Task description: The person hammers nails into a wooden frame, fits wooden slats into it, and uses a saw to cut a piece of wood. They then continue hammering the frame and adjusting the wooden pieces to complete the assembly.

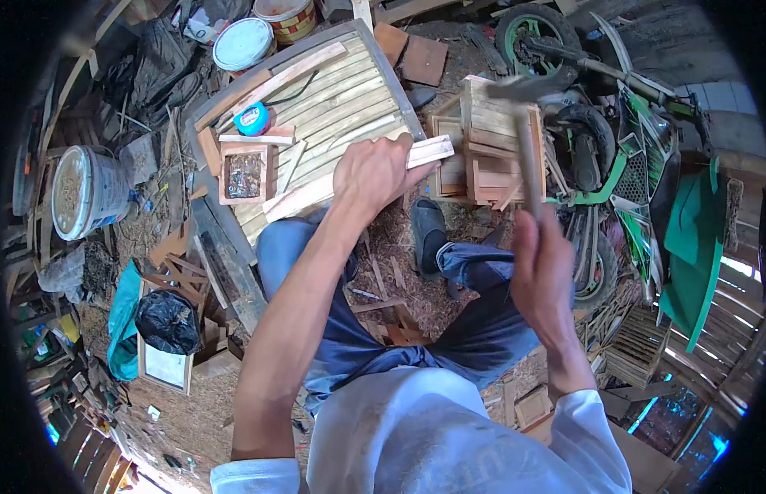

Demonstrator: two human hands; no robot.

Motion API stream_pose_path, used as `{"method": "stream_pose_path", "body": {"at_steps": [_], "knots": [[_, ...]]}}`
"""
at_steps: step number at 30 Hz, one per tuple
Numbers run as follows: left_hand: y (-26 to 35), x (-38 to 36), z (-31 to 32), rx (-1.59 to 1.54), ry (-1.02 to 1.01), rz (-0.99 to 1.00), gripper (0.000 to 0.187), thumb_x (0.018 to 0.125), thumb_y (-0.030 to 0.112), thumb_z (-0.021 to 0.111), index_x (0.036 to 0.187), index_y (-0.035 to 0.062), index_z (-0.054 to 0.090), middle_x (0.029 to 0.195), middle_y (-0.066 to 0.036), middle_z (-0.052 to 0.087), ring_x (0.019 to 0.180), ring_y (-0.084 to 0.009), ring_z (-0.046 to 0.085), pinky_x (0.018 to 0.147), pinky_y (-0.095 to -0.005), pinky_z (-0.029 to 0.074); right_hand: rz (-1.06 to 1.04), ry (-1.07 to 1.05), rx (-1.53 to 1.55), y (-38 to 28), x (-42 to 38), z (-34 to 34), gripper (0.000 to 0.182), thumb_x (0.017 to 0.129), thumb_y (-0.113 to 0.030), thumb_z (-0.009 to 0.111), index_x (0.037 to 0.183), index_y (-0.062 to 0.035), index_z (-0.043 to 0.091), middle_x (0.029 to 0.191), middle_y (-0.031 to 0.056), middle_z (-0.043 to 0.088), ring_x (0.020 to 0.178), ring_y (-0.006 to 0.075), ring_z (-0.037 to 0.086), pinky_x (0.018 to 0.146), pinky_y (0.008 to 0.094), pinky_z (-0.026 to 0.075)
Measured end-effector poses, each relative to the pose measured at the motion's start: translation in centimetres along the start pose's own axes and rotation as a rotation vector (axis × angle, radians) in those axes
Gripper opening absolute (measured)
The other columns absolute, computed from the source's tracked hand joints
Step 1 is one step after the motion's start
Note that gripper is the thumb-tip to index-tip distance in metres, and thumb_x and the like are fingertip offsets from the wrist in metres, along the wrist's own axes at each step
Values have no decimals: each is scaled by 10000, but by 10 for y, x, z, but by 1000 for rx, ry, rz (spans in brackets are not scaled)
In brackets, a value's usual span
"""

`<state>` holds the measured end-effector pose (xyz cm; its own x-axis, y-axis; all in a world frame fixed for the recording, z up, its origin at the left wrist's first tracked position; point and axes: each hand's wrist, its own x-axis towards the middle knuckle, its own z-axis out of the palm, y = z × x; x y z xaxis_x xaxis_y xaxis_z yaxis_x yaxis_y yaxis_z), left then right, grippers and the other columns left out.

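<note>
My left hand (373, 174) is closed around a pale wooden strip (305, 196) at the near edge of the slatted wooden table (329, 107). The strip's right end sticks out past my thumb, over the table's corner. Raised on the right, my right hand (544, 267) grips the handle of a hammer (528, 160), whose head is smeared by motion. On the tabletop lie a small wooden box of nails or screws (245, 174), a blue tape measure (252, 119) and several loose wood strips.
Stacked wooden frames (486, 144) stand right of the table, below the hammer. Behind them leans a green motorbike (613, 165). Buckets (244, 45) stand behind the table, and another white bucket (90, 193) sits at the left. Wood scraps and shavings litter the floor around my feet.
</note>
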<state>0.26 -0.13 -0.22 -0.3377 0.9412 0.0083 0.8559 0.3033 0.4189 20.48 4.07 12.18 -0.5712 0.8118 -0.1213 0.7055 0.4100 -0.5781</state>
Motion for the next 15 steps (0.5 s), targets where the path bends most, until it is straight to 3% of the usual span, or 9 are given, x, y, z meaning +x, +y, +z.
{"method": "stream_pose_path", "body": {"at_steps": [3, 5, 7, 8, 11, 12, 14, 15], "knots": [[-2, 1, 5, 5, 24, 17, 468, 806, 511, 623, 819, 46, 672, 648, -170, 649, 624, -318, 661, 602, -401, 536, -124, 219, 308, 4, -13, 4, 198, 966, -172, 486, 929, 22, 474, 597, 223, 552, 562, 435, 564, 467, 421, 416], [-2, -1, 3, -12, 20, 25, 472, 808, 511, 622, 819, 40, 660, 646, -177, 645, 622, -326, 658, 587, -411, 531, -72, 88, 145, 46, -13, 35, 208, 967, -177, 485, 946, 30, 477, 594, 232, 545, 567, 432, 567, 469, 396, 419], [-2, 0, 0, -43, 52, 53, 488, 808, 515, 625, 810, 28, 644, 640, -200, 636, 620, -347, 652, 565, -431, 525, -96, -93, -116, 46, 5, 42, 210, 967, -184, 486, 959, 26, 482, 590, 233, 541, 568, 432, 567, 477, 389, 424], [0, 0, 0, -19, 1, -8, 461, 798, 493, 644, 810, 32, 650, 643, -194, 638, 620, -341, 652, 569, -428, 525, -33, -126, -106, 42, 3, 32, 195, 963, -186, 498, 973, 9, 494, 590, 232, 539, 570, 435, 567, 489, 389, 426], [-3, 0, 5, -36, 33, 15, 448, 796, 483, 648, 808, 35, 650, 643, -190, 639, 620, -339, 652, 572, -429, 525, 41, -36, 57, 3, -1, 2, 176, 959, -178, 503, 977, -2, 497, 605, 228, 547, 573, 440, 567, 494, 411, 424], [-4, -1, 5, -39, 37, 33, 447, 796, 483, 647, 821, 36, 650, 648, -188, 641, 619, -340, 651, 572, -426, 525, -41, 57, 118, -5, -4, -5, 182, 955, -174, 509, 983, 4, 494, 616, 222, 551, 566, 434, 566, 489, 402, 419], [-4, -1, 6, -40, 32, 25, 452, 797, 487, 645, 823, 35, 649, 648, -187, 641, 621, -340, 651, 570, -425, 524, -56, 135, 165, 22, -10, 17, 188, 952, -175, 515, 990, 8, 494, 633, 240, 555, 584, 451, 567, 497, 425, 424], [-4, -1, 6, -39, 31, 20, 455, 797, 489, 644, 825, 35, 648, 648, -186, 641, 621, -339, 652, 569, -424, 524, -100, 106, 45, 26, -7, 25, 188, 947, -173, 520, 995, 7, 497, 650, 261, 557, 612, 469, 565, 510, 456, 427]]}}
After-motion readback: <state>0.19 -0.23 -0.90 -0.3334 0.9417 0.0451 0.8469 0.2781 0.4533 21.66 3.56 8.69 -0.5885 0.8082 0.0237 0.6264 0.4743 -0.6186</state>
